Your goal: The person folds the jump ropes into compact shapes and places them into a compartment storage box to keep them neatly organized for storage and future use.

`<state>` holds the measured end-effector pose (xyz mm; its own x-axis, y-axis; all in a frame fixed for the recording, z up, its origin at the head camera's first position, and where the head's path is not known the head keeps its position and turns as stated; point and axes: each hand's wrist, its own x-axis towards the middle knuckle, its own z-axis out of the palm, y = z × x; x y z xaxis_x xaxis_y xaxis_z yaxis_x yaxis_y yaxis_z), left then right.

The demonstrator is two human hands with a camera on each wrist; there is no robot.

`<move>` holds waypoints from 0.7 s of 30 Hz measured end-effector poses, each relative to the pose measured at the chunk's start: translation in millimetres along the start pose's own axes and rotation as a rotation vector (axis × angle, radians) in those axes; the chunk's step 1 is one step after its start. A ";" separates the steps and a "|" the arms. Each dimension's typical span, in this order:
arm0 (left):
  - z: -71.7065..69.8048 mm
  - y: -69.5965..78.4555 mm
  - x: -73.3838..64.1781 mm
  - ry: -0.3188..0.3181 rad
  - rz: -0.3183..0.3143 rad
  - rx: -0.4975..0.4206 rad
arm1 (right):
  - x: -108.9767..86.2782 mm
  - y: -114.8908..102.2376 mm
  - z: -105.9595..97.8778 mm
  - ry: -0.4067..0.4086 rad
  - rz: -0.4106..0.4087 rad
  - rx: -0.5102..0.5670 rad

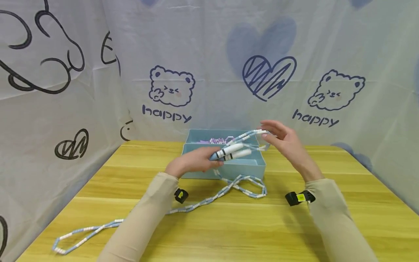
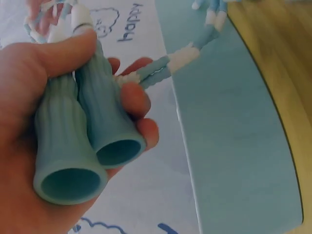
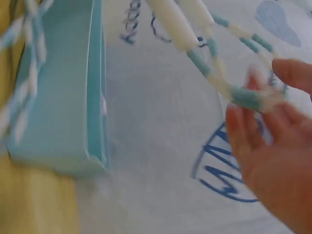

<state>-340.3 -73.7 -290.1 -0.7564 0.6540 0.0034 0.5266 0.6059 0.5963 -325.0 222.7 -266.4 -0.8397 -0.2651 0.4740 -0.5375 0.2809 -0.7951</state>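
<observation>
My left hand [image 1: 196, 159] grips both handles [image 1: 231, 149] of a blue-and-white beaded jump rope [image 1: 209, 199] together. Their flared, hollow blue ends [image 2: 70, 183] face the left wrist camera, and the thumb lies across them. The white ends point right, toward my right hand [image 1: 289, 147]. That hand holds a raised loop of the beaded cord [image 3: 246, 97] across its curved fingers, with the thumb above. From the left hand more cord hangs down in front of a light blue box [image 1: 226, 170], then runs along the table in a long double strand.
Inside the open box, toward the back, lies a purple-and-white beaded rope [image 1: 218, 141]. The cord's far loop [image 1: 60, 250] rests at the wooden table's [image 1: 248, 233] left front, passing under the left forearm. A printed cloth [image 1: 216, 91] hangs close behind the box.
</observation>
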 end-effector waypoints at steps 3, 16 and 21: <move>-5.1 -4.3 -3.3 0.060 -0.030 0.007 | -2.9 -6.0 4.6 0.061 -0.022 -0.159; -7.2 -3.9 -3.6 0.059 -0.023 -0.030 | -20.4 10.9 109.7 -0.793 -0.071 -0.497; -4.3 -3.3 -2.1 0.048 -0.013 -0.027 | -26.5 25.2 115.2 -0.818 -0.026 -0.528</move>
<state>-342.1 -79.0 -288.6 -0.7812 0.6233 0.0337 0.5066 0.6015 0.6177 -307.3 130.6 -342.5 -0.6210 -0.7799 -0.0787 -0.6883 0.5906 -0.4213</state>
